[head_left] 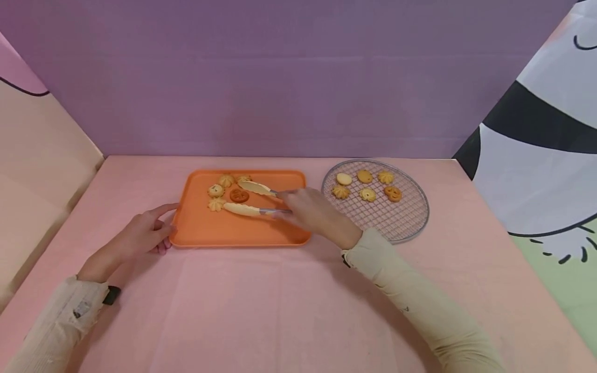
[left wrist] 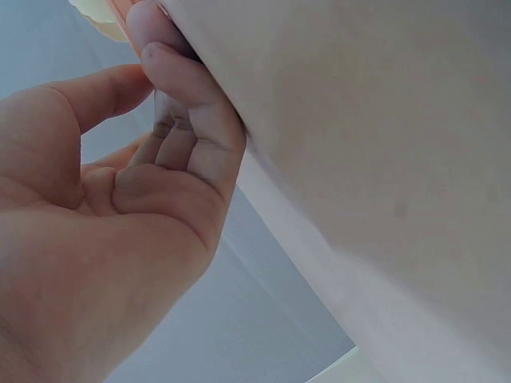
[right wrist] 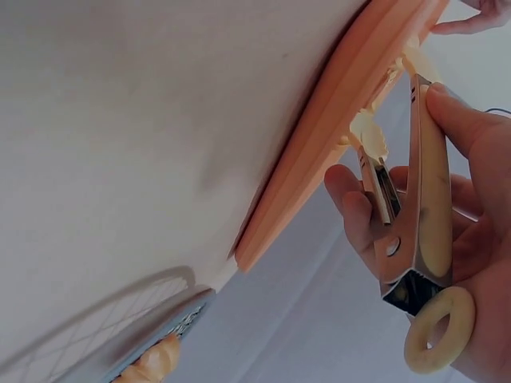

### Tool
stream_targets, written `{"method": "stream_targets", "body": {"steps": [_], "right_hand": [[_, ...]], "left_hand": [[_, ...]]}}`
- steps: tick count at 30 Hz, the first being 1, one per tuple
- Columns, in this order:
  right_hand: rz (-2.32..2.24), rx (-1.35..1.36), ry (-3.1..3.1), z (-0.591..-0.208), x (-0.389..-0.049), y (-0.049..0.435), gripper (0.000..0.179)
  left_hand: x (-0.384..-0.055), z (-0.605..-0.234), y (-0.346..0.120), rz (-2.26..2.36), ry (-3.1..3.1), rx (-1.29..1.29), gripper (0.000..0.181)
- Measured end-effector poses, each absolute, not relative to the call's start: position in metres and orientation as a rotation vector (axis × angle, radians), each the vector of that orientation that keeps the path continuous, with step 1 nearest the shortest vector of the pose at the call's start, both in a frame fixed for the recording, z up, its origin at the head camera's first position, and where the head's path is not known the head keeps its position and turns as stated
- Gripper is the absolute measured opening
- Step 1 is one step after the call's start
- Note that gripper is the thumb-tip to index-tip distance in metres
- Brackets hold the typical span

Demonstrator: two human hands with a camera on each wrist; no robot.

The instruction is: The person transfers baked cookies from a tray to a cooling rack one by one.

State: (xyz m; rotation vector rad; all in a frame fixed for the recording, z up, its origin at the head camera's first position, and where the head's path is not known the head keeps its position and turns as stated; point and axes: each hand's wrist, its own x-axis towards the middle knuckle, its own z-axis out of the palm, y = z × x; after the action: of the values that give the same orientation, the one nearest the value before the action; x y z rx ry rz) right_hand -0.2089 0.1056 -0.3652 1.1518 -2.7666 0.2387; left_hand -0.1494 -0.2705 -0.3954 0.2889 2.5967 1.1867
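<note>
My right hand [head_left: 310, 207] grips a pair of tongs [right wrist: 431, 183] with cream-coloured tips and a ring at the end. The two tongs arms are spread over an orange tray [head_left: 200, 228]. One tip overlaps a flower-shaped cookie at the back; the other reaches a flower-shaped cookie [head_left: 215, 204] nearer the front. Between the arms lies a dark brown pretzel-shaped cookie [head_left: 239, 196]. A round speckled cookie [head_left: 216, 190] and another flower-shaped cookie [head_left: 226, 180] sit to the left. My left hand [head_left: 142, 233] holds the tray's left edge, thumb at the rim and some fingers curled beneath.
Right of the tray stands a round wire rack [head_left: 382, 223] with several cookies, among them a pretzel-shaped one [head_left: 393, 194] and a pale oval one [head_left: 344, 178]. A purple wall [head_left: 289, 103] rises behind the pink tabletop [head_left: 261, 311]. Patterned panels flank both sides.
</note>
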Motion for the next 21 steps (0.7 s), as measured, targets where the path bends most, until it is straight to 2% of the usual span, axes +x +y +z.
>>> {"method": "stream_targets", "body": {"steps": [21], "right_hand": [[0.208,1.154,-2.703,-0.3683,-0.2062,0.0964,0.033]], "left_hand": [[-0.1495,-0.3943,-0.2711,1.222,2.556,0.269,0.064]]}}
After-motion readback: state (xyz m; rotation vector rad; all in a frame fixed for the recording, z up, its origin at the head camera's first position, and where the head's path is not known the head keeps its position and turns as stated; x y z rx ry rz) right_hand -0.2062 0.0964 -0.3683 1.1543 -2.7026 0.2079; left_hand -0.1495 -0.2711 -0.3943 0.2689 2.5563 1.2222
